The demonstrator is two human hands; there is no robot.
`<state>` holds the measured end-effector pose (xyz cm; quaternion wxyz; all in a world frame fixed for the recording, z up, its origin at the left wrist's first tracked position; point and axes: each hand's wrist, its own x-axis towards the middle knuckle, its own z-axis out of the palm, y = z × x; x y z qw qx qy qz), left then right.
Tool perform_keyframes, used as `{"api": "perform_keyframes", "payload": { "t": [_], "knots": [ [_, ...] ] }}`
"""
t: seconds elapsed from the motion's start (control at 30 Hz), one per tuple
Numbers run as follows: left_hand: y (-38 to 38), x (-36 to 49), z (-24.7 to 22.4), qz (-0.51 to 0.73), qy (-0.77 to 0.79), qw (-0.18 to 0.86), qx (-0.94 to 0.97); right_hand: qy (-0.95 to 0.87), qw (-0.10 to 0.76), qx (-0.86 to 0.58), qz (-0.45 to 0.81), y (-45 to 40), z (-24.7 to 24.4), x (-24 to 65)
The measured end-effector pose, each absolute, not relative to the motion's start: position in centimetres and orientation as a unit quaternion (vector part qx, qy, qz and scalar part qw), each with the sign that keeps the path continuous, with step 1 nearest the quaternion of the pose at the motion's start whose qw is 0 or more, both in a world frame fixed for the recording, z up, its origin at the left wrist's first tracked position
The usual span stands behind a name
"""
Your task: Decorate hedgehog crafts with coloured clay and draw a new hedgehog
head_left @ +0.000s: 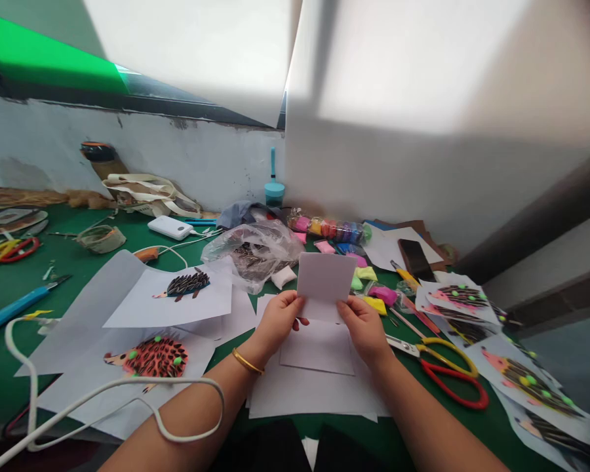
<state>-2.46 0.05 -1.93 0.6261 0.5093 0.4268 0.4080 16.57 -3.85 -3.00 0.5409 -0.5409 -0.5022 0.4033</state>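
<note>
A small white sheet of paper is held up between my two hands over the table's front middle. My left hand, with a gold bangle at the wrist, pinches its lower left edge. At its lower right edge my right hand is closed on it too. Beneath lies another small white sheet, resting on larger white sheets. To the right of my right hand are scissors with red and yellow handles, lying apart from it.
Hedgehog pictures on paper lie at left, with more at right. A white cable loops over the left front. Behind are a plastic bag, colored clay packets, a phone and a power bank.
</note>
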Motion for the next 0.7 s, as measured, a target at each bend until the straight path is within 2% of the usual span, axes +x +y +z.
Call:
{"api": "perform_keyframes", "payload": {
  "t": [0.2, 0.3, 0.37, 0.47, 0.57, 0.63, 0.7],
  "knots": [
    [0.1, -2.9, -1.7, 0.450, 0.461, 0.538, 0.543, -0.531, 0.496, -0.535, 0.431, -3.9, -2.6, 16.4],
    [0.3, -3.5, -1.7, 0.451, 0.471, 0.477, 0.589, -0.536, 0.515, -0.529, 0.409, -3.5, -2.8, 16.9],
    [0.4, -3.8, -1.6, 0.436, 0.471, 0.408, 0.650, -0.533, 0.569, -0.535, 0.325, -3.4, -2.6, 17.5],
    [-0.2, -3.9, -1.6, 0.393, 0.436, 0.274, 0.762, -0.588, 0.594, -0.541, 0.085, -4.1, -1.4, 18.2],
    [-1.3, -3.4, -1.7, 0.347, 0.383, 0.166, 0.840, -0.721, 0.474, -0.492, -0.117, -5.7, 0.7, 17.5],
    [-2.0, -3.0, -1.7, 0.317, 0.364, 0.114, 0.868, -0.778, 0.376, -0.475, -0.169, -6.5, 2.0, 16.5],
    [-2.4, -2.8, -1.7, 0.298, 0.358, 0.079, 0.881, -0.798, 0.327, -0.476, -0.174, -6.8, 2.7, 15.5]
  ]
}}
